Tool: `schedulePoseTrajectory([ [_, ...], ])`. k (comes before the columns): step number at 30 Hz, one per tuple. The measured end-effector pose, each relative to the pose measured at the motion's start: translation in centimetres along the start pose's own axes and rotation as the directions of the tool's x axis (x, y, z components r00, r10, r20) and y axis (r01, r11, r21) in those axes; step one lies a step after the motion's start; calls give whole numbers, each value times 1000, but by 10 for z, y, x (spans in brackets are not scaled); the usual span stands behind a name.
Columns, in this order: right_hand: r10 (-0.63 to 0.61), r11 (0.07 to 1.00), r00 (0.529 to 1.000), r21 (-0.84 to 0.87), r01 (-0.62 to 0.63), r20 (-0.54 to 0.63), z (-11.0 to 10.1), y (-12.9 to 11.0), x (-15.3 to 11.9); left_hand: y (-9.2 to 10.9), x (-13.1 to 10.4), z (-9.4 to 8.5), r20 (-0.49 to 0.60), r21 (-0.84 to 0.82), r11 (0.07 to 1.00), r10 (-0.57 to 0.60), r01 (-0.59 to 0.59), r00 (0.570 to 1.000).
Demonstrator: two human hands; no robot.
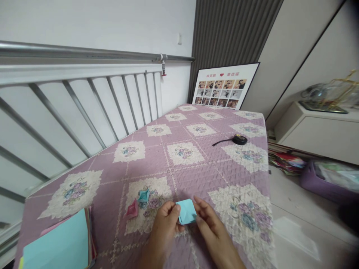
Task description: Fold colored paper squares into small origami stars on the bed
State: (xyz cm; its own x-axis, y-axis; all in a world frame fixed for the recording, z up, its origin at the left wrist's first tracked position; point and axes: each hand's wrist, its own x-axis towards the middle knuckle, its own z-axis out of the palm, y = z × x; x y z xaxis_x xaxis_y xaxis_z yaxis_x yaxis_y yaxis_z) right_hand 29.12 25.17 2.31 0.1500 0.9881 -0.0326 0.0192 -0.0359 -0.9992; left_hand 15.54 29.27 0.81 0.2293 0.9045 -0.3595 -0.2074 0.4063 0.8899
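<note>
A small folded square of light blue paper (186, 211) is held up over the table, its layers showing along the left and lower edges. My left hand (168, 217) pinches its left side, thumb on top and fingers underneath. At the paper's right edge is my right hand (209, 219), with thumb and fingers apart and the thumb tip by the lower right corner. Left of my hands lie a small teal folded paper piece (144, 195) and a pink one (132, 209). A stack of coloured paper sheets (57, 243), light blue on top, sits at the lower left.
A purple floral cloth (193, 172) covers the table. Farther back on the right rests a black tape measure (239, 139) with a strap. A white radiator (84, 112) runs along the left edge. A framed photo board (224, 87) leans beyond the far end.
</note>
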Motion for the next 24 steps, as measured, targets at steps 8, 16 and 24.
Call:
schedulePoseTrajectory([
  [8,226,967,970,99,-234,93,6,4,2,-8,6,-4,35,189,973,131,-135,991],
  [16,178,984,984,-13,-178,-1,6,5,4,-13,7,-1,71,131,987,88,-97,994],
  [24,116,992,993,-51,-118,-37,5,3,4,-6,1,5,173,232,972,-3,-37,985],
])
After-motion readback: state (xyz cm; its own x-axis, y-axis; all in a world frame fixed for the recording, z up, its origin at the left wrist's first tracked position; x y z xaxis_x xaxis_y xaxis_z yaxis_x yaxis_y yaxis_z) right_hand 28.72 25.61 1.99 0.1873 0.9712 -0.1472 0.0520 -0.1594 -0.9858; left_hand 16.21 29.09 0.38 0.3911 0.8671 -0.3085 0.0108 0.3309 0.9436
